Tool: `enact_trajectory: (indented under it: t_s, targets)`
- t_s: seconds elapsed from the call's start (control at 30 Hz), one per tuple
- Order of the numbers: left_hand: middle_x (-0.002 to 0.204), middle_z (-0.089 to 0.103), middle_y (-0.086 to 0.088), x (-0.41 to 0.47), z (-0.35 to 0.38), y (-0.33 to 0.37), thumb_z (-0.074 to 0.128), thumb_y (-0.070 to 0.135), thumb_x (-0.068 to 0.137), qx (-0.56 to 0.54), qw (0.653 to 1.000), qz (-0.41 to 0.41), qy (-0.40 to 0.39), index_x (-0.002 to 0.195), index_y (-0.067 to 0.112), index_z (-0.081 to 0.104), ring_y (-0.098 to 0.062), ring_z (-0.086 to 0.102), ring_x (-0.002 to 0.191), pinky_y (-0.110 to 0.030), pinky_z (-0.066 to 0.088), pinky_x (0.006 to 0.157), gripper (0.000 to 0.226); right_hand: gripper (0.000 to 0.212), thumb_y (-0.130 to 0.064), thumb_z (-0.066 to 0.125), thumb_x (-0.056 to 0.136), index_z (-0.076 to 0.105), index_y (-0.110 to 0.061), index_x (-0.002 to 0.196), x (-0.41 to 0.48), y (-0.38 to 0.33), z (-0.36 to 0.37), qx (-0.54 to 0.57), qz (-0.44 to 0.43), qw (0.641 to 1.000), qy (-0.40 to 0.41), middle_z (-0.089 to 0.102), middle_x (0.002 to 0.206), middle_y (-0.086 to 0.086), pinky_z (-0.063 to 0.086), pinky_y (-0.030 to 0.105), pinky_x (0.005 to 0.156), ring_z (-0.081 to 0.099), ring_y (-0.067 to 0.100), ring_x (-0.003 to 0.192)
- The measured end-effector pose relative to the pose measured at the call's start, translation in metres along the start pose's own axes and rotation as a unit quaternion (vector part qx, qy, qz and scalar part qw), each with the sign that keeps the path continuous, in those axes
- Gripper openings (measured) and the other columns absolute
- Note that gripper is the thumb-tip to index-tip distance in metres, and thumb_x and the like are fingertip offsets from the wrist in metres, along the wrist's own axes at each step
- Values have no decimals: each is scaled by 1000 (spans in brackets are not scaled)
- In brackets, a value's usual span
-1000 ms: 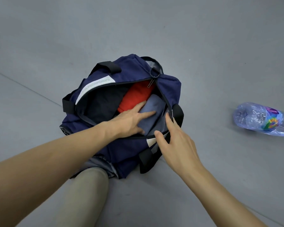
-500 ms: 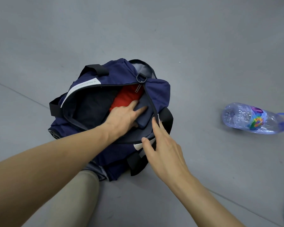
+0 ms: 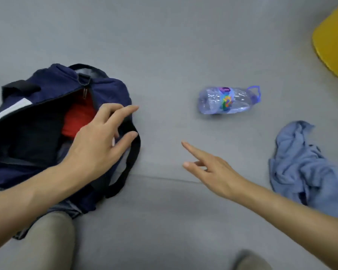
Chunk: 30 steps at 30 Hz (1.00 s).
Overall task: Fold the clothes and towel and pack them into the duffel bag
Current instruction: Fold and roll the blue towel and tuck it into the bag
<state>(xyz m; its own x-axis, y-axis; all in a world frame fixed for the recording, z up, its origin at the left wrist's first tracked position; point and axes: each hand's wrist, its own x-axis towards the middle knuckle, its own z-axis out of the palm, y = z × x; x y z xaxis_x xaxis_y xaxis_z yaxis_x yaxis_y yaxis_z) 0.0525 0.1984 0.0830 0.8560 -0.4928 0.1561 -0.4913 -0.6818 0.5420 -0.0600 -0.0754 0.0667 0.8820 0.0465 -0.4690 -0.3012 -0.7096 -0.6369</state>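
Note:
A navy duffel bag lies unzipped on the grey floor at the left. Inside it I see a red garment and a dark garment. My left hand hovers over the bag's right end with loosely spread fingers, holding nothing. My right hand is out over the bare floor between the bag and the right side, fingers extended, empty. A crumpled light-blue cloth lies unfolded on the floor at the right, beyond my right forearm.
A clear plastic water bottle with a colourful label lies on its side beyond my right hand. A yellow object fills the top right corner. My knee in beige trousers is at the bottom left, beside the bag.
My left hand has lifted off the blue-grey cloth in the bag. My right hand left the bag's edge and moved right. The view has swung right, showing the light-blue cloth.

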Motion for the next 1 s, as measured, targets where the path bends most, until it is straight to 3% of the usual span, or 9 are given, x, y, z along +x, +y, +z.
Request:
enact_trajectory:
  t_s: [0.13,0.2,0.33,0.47,0.57,0.63,0.73,0.87,1.0]
  targets:
    - [132,41,13,16,43,50,54,48,93,-33,992,32,-118,149,42,34,-2,58,77,-36,51,69,61,57,-65,43,95,36,-49,149,-61,109,-49,-77,130,988,41,51,146,-18,42,31,108,59,9,122]
    - [131,42,18,19,64,70,53,52,92,-38,986,48,-158,149,46,32,0,59,81,-38,53,73,62,52,-54,50,98,47,-35,146,-89,162,-58,-111,171,974,97,52,146,-10,44,33,104,59,15,121]
    - [131,44,19,17,106,92,55,51,91,-55,973,57,-216,146,46,40,1,59,84,-35,53,73,57,44,-36,63,96,59,-18,136,-119,250,-60,-121,240,937,224,61,129,9,48,39,89,61,30,113]
    - [128,47,22,4,140,95,52,54,91,-58,960,42,-271,137,48,49,-2,61,90,-28,49,74,46,51,-37,58,99,45,-24,146,-114,303,-55,-160,291,917,219,53,125,11,49,40,80,59,33,106]
    - [126,47,28,-8,153,98,42,68,92,-60,946,39,-317,128,51,54,-2,62,90,-28,51,76,42,32,-37,52,100,55,-24,129,-101,314,-60,-199,295,911,208,55,114,11,46,39,71,60,35,97]
    - [125,49,30,-12,157,101,37,73,88,-61,941,39,-330,121,52,58,-1,63,89,-27,51,75,45,20,-36,49,100,61,-21,104,-91,309,-71,-207,286,907,228,58,103,7,43,37,65,59,32,88]
    - [124,52,29,-10,159,109,42,65,93,-73,940,25,-332,111,50,63,-3,63,91,-29,51,78,32,24,-31,50,98,57,-22,78,-84,291,-88,-132,220,916,308,57,77,-1,39,37,57,54,21,68]
    - [118,55,30,-6,154,115,45,58,89,-91,943,16,-318,106,49,64,-3,63,91,-31,51,80,28,17,-31,58,96,64,-22,82,-75,232,-126,33,116,876,467,58,82,-1,44,34,62,56,14,72]
    - [114,58,30,-2,142,116,55,44,98,-119,951,7,-285,105,47,65,-4,63,91,-31,51,80,12,13,-26,57,100,60,-17,92,-81,145,-166,217,-6,828,517,59,81,0,52,32,50,63,17,60]
